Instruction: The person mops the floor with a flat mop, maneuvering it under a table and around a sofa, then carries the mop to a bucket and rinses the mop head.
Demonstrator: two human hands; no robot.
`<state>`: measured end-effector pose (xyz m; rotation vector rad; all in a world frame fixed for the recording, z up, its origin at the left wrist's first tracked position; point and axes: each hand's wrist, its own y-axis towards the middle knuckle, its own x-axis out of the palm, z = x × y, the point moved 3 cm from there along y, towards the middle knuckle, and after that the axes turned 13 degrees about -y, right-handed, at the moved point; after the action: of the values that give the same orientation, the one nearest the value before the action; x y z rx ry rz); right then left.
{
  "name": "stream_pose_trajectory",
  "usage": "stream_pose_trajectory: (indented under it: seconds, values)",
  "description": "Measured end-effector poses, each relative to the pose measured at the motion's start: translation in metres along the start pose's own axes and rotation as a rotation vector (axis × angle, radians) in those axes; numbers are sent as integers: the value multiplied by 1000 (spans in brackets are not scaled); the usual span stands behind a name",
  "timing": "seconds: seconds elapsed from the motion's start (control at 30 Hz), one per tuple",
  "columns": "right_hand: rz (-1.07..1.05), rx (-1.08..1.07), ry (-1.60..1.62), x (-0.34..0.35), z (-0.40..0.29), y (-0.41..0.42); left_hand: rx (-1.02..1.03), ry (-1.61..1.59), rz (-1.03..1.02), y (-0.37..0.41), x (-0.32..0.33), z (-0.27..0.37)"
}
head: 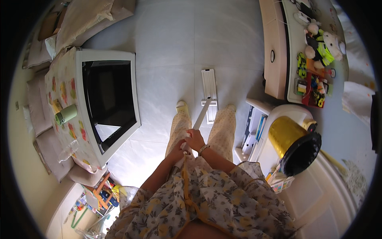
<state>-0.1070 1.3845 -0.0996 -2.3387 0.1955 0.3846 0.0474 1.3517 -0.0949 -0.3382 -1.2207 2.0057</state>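
Both hands are closed around the pale handle [200, 117] of a flat mop, close to my waist. My right hand [196, 140], with a bracelet at its wrist, is the higher one in the picture. Just below and left of it, my left hand [176, 151] grips the same pole. The handle slants down to the long white mop head [209, 82], which lies on the tiled floor in front of my feet. Any cloth under the head is hidden. My slippered feet, the left slipper [182, 107] plainest, stand on either side of the handle.
To the left stands a table [135, 89] with a dark glossy front panel, bearing a green bottle [66, 114]. A cabinet [273, 74] holding toys runs along the right. Nearer, a gold bin [282, 131] with a black liner sits on a white surface. Grey floor tiles [167, 38] stretch ahead.
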Motion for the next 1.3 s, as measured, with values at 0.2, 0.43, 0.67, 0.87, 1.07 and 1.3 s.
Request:
stream_pose_trajectory:
  seconds: [0.2, 0.43, 0.67, 0.87, 1.07, 1.3]
  values:
    - [-78, 170, -40, -1, 123, 28, -272, 469, 179, 51, 55, 6]
    - [-170, 202, 56, 6, 144, 57, -345, -157, 115, 135, 78, -28]
    - [-228, 72, 99, 49, 176, 83, -332, 20, 219, 115, 53, -32]
    - [54, 165, -33, 18, 243, 201, 33, 941, 229, 186, 61, -30]
    - [352, 163, -372, -7, 327, 339, 270, 618, 43, 354, 87, -2]
    - [516, 256, -502, -6, 382, 441, 267, 434, 95, 434, 64, -8]
